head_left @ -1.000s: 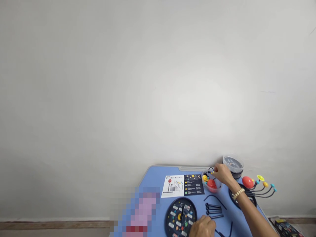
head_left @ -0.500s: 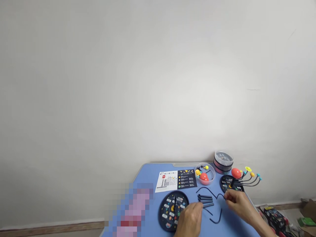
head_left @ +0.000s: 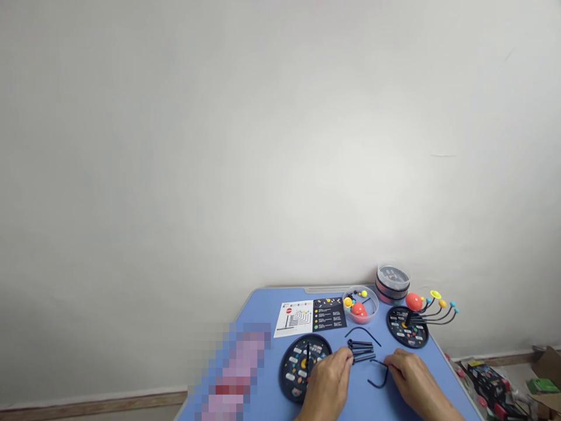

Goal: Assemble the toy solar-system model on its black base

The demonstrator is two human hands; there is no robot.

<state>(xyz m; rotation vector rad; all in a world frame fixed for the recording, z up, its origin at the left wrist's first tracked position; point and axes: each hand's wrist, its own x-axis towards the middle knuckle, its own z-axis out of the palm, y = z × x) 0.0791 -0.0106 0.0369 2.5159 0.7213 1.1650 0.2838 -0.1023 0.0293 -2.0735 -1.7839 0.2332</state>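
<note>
My left hand (head_left: 326,380) lies over the right edge of a black round disc (head_left: 298,362) with coloured labels. Its fingertips touch the left end of a bundle of straight black rods (head_left: 363,351); whether it grips them is unclear. My right hand (head_left: 409,380) is at the front right of the blue table (head_left: 267,304). Its fingertips pinch a bent black rod (head_left: 379,374) just right of the bundle. Another curved black rod (head_left: 362,331) lies behind the bundle.
An instruction sheet (head_left: 309,316) lies at the back. Beside it stands a clear bowl (head_left: 370,313) holding a red ball and small coloured balls. Further right are stacked round tubs (head_left: 392,280) and an assembled planet model (head_left: 409,318). Boxes (head_left: 486,380) sit on the floor at the right.
My right hand came back from the clear bowl to the table's front, bringing a bent black rod. My left hand slid forward to the rod bundle. The view shifted right and down.
</note>
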